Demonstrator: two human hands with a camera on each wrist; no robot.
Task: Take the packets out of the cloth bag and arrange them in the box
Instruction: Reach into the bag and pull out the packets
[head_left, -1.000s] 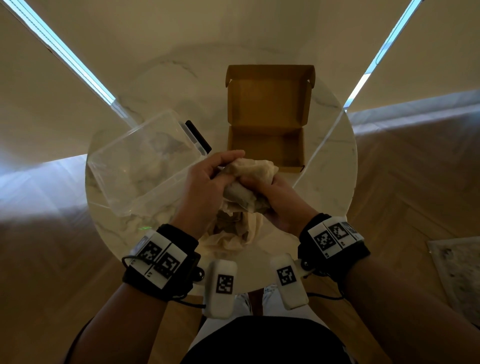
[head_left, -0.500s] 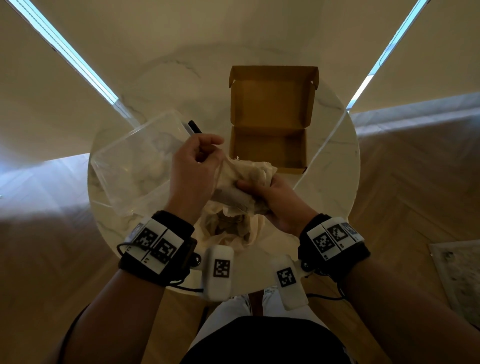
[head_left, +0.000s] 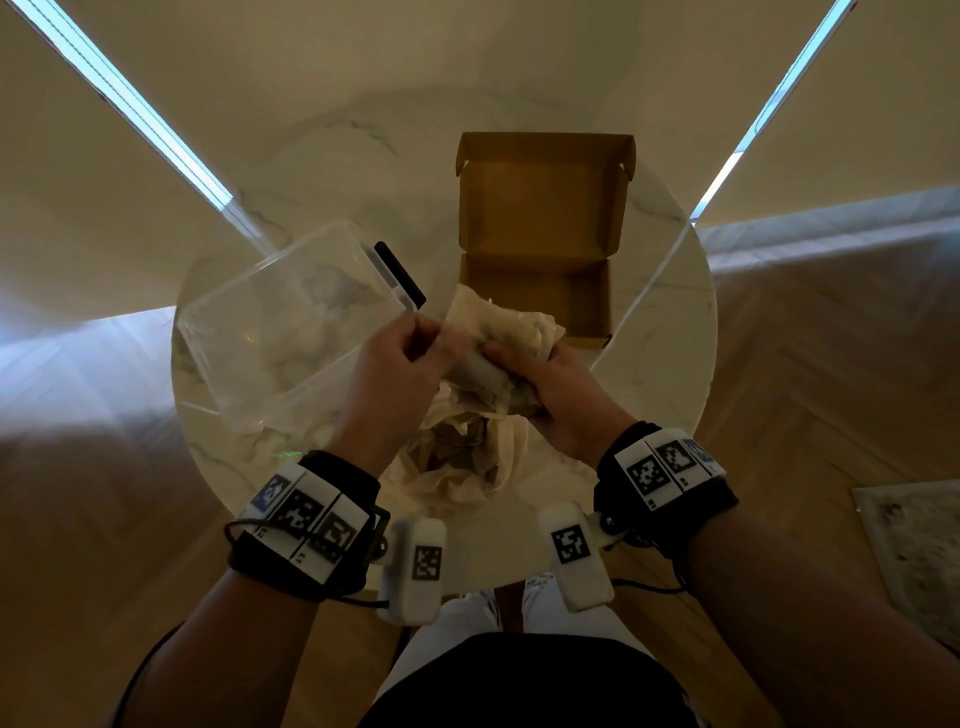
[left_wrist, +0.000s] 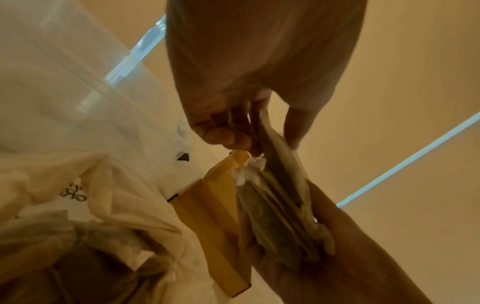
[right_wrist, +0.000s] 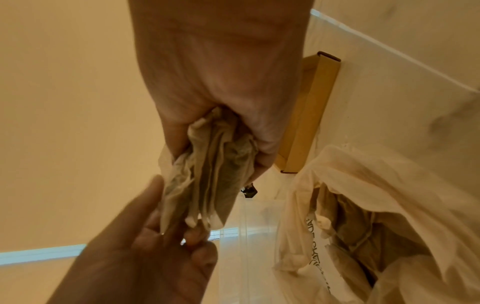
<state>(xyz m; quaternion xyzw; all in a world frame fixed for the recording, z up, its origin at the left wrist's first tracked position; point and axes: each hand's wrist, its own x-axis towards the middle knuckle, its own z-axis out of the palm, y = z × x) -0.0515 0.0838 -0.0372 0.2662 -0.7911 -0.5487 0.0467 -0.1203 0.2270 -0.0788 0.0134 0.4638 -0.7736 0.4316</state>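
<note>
A bundle of pale, crumpled packets (head_left: 501, 332) is held up above the round marble table (head_left: 660, 332), just in front of the open cardboard box (head_left: 540, 296). My right hand (head_left: 517, 374) grips the bundle's right end, with fingers and thumb wrapped round it (right_wrist: 223, 125). My left hand (head_left: 441, 340) pinches the left edge of a packet (left_wrist: 270, 144) between thumb and fingertips. The cream cloth bag (head_left: 457, 462) lies open and slumped on the table below my hands, with more brownish packets inside (right_wrist: 363, 222). The box's floor shows bare.
A clear plastic container (head_left: 291, 327) stands at the table's left, with a thin black object (head_left: 400, 275) beside its far corner. The box's lid (head_left: 545, 192) stands up at the back. The table's near edge is below my wrists, with wood floor all round.
My left hand left the top of the bundle, rose to the left and now pinches its left edge. The bundle has shifted a little toward the box.
</note>
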